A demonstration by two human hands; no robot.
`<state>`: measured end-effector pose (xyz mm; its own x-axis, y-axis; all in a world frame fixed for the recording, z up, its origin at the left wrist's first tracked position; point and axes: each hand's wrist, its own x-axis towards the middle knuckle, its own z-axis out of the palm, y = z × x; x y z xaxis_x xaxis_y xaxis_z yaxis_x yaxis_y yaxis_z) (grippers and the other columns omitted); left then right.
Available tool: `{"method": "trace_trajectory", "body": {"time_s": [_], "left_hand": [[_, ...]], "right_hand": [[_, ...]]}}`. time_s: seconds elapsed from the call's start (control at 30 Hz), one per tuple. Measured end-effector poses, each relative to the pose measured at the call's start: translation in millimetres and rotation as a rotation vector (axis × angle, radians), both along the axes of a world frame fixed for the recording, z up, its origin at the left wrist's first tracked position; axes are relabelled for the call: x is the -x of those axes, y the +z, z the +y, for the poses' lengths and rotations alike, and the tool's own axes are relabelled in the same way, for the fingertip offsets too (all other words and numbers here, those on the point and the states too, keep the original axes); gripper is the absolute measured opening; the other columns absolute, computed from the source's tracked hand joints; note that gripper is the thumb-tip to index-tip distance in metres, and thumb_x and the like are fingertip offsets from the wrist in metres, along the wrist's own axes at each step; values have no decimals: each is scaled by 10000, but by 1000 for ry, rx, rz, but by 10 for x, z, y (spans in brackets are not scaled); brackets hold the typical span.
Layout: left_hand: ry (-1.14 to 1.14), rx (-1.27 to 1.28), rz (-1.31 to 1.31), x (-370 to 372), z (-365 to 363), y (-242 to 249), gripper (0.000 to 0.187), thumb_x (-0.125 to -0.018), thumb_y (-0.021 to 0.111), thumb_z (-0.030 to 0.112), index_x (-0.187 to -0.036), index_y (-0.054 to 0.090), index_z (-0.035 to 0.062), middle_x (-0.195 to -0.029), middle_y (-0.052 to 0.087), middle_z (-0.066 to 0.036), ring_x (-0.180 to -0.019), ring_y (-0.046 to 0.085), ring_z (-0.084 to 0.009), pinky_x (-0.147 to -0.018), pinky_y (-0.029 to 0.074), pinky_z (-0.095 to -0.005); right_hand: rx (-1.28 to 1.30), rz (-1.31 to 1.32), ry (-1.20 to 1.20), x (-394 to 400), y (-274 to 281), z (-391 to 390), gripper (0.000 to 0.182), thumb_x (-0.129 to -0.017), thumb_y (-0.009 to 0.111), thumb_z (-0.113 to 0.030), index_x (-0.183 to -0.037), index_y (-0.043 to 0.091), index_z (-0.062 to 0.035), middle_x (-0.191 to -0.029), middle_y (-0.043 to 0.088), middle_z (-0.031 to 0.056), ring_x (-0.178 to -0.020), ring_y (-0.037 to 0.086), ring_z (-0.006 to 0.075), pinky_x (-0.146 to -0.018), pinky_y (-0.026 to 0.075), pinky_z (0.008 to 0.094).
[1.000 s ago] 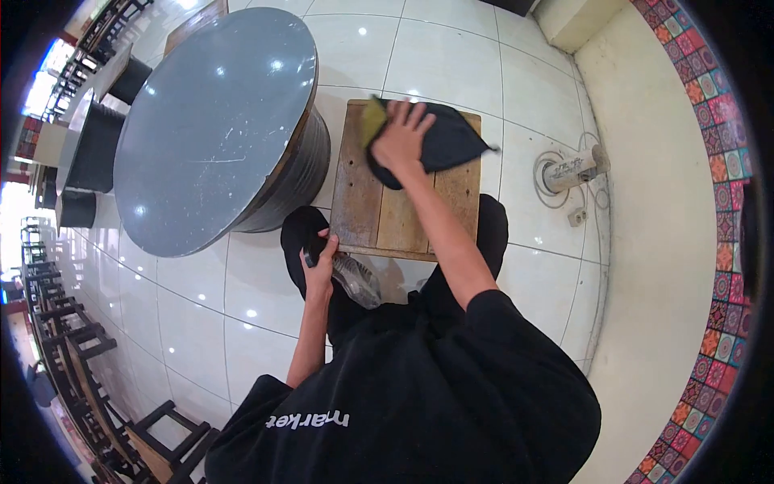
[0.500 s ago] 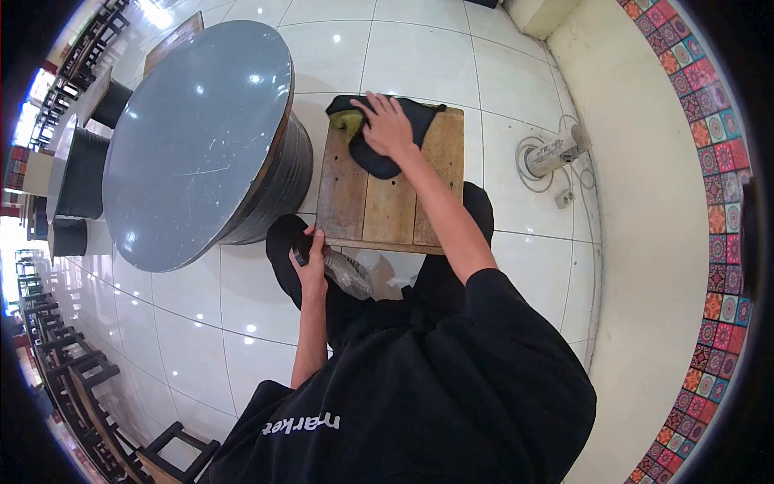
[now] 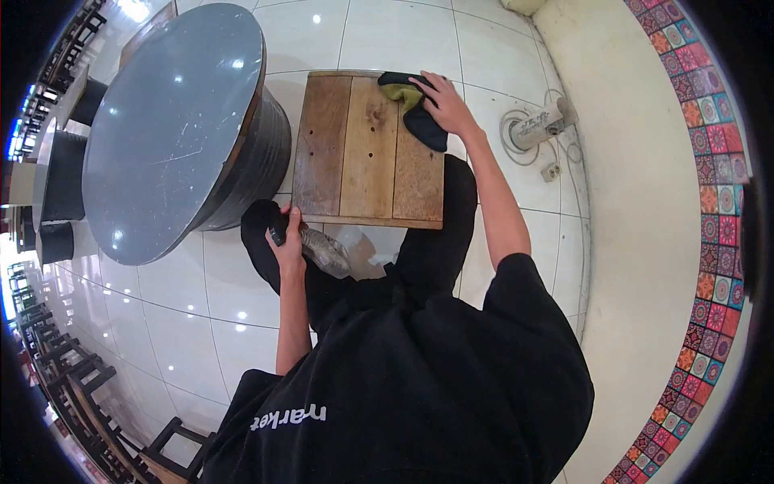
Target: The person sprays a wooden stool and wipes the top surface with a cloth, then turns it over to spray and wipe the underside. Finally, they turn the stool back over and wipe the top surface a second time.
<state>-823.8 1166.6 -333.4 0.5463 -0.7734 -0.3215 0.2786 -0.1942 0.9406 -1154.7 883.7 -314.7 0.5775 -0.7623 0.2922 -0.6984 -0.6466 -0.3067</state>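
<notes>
A square wooden stool [image 3: 367,149] with a planked top stands between my knees. At its far right corner, my right hand [image 3: 447,105] presses a black and olive-green cloth [image 3: 426,131] against the wood, and part of the cloth hangs over the right edge. My left hand [image 3: 289,244] is by the near left corner, with its fingers wrapped round what looks like a spray bottle [image 3: 326,254]. The bottle has a black head and a clear body, and it lies tilted above my left thigh. A fingertip of that hand touches the stool's edge.
A round grey table [image 3: 173,137] on a drum-like base stands close on the left. To the right, a pale wall [image 3: 637,202] has a pipe [image 3: 538,129] with coiled cable and a socket [image 3: 551,172] at its foot. Dark stools [image 3: 173,448] line the lower left.
My right hand has moved the cloth from the middle of the stool's far side to its far right corner. The left hand keeps hold of the bottle. The whole view has shifted slightly.
</notes>
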Motion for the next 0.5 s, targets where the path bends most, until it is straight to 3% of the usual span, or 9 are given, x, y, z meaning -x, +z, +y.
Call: {"method": "trace_trajectory", "body": {"time_s": [0.07, 0.13, 0.27, 0.4, 0.5], "left_hand": [[7, 37, -32, 4, -7, -56, 297, -892, 725, 155, -1120, 659, -25, -885, 631, -12, -769, 568, -106, -691, 456, -263], [-11, 19, -7, -4, -9, 20, 289, -895, 723, 154, -1118, 657, -18, -910, 631, -14, -795, 571, -107, -715, 458, -267], [-43, 91, -79, -9, -12, 20, 270, -907, 709, 145, -1124, 649, -5, -985, 631, -17, -880, 575, -108, -792, 460, -274], [-40, 141, -117, 52, 0, -17, 265, -917, 697, 134, -1139, 646, 0, -1020, 636, -18, -930, 574, -108, -827, 459, -277], [7, 88, -137, 85, 4, 18, 260, -928, 683, 130, -1151, 642, 3, -1056, 639, -30, -961, 577, -115, -860, 458, -282]], "right_hand": [[-44, -85, -28, 69, -154, 23, 559, -896, 589, -223, -1440, 470, -181, -1521, 374, 138, -1404, 316, 376, -1174, 254, 460], [-31, -305, -145, -70, -277, 242, 573, -879, 628, -253, -1430, 489, -182, -1542, 342, 136, -1432, 244, 413, -1178, 240, 473], [-105, -369, -230, -151, -226, 588, 608, -849, 690, -284, -1408, 512, -127, -1573, 293, 127, -1460, 167, 436, -1178, 234, 495], [-167, -429, -283, -175, -207, 901, 601, -875, 670, -284, -1412, 495, -77, -1591, 251, 127, -1467, 142, 442, -1174, 243, 490], [-237, -460, -299, -191, -166, 1216, 551, -927, 609, -220, -1390, 462, 41, -1620, 153, 132, -1459, 169, 453, -1163, 265, 457]]}}
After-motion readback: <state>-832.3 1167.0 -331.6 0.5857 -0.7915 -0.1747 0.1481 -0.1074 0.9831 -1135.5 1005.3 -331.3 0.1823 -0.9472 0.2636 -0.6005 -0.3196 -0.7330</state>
